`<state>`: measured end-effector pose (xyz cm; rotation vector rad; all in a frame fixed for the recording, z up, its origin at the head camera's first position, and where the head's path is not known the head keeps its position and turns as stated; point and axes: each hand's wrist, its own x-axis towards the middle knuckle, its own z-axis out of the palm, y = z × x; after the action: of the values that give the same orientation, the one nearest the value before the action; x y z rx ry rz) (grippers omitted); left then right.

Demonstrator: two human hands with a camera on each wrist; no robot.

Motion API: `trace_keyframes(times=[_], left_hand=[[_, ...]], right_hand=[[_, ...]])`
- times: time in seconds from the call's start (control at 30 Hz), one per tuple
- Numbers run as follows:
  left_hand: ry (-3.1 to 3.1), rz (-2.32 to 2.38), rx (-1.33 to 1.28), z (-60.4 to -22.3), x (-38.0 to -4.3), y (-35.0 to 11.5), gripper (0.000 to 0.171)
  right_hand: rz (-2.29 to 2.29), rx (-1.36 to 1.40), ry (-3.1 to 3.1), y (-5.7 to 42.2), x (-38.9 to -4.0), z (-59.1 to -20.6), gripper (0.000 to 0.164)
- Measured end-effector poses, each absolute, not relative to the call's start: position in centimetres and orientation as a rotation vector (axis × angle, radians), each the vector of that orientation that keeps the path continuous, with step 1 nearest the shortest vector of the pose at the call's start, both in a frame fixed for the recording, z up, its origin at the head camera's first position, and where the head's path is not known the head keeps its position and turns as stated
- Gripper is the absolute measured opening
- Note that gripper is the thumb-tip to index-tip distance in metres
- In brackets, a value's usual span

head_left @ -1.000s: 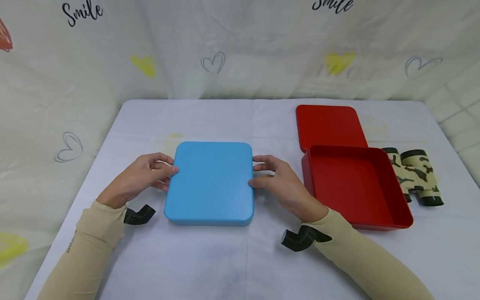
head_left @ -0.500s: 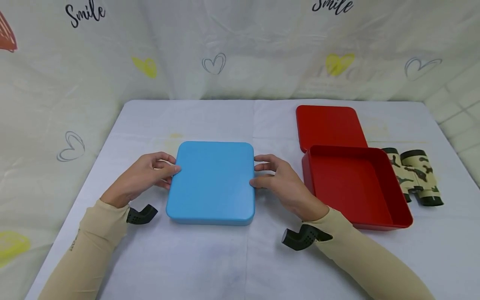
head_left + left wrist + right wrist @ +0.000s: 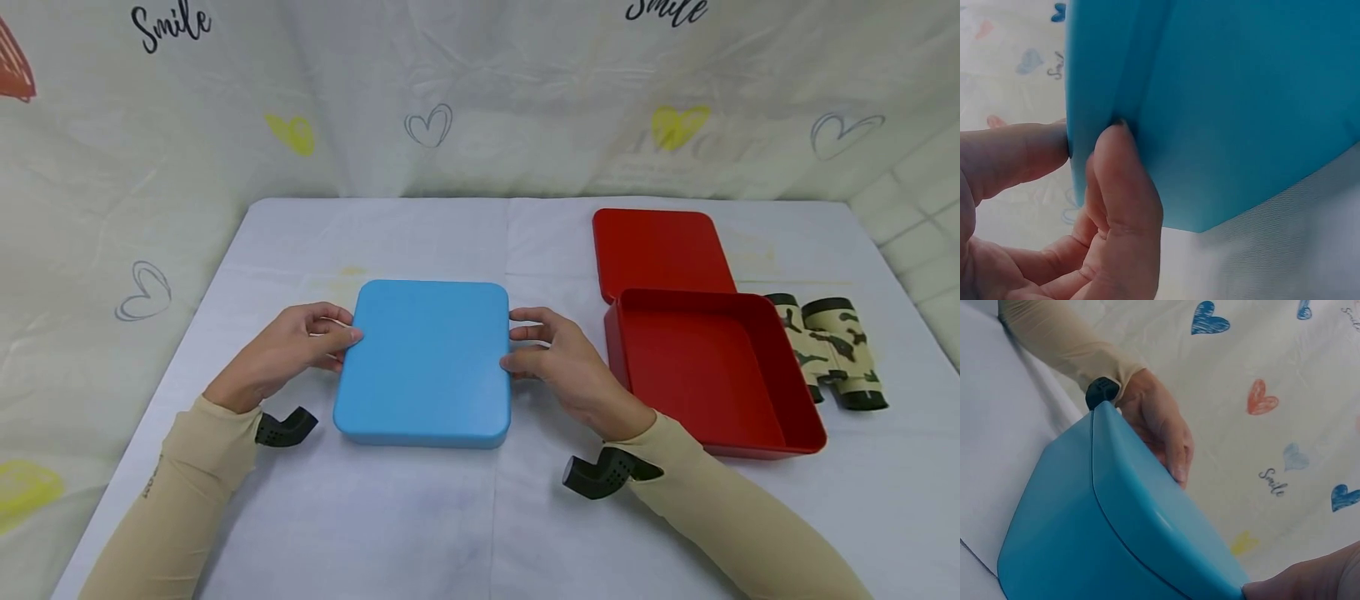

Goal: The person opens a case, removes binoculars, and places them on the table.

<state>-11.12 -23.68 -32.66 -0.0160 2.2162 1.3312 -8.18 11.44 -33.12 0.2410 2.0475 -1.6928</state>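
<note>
Blue box lid (image 3: 423, 358) lies between left hand (image 3: 276, 354) and right hand (image 3: 572, 371), equally near; left pinches its rim, right seemingly the opposite edge, fingers partly hidden

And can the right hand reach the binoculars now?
Probably not directly: the right hand touches the blue box, and the open red box sits between that hand and the binoculars.

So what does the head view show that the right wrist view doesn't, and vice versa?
Only the head view shows the open red box and the binoculars beside it. Only the right wrist view shows the filled-in blue hearts on the curtain. Both share the blue box, the left hand and the right hand, though the wrist view catches only part of the latter.
</note>
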Motion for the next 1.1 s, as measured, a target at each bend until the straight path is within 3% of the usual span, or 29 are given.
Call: trace_keyframes(times=[1.1], left_hand=[[2.157,1.461,0.016,-32.34,-10.99,-23.74,0.052]], right_hand=[[-1.723,0.192,2.07,11.79,-7.89,-32.56,0.069]])
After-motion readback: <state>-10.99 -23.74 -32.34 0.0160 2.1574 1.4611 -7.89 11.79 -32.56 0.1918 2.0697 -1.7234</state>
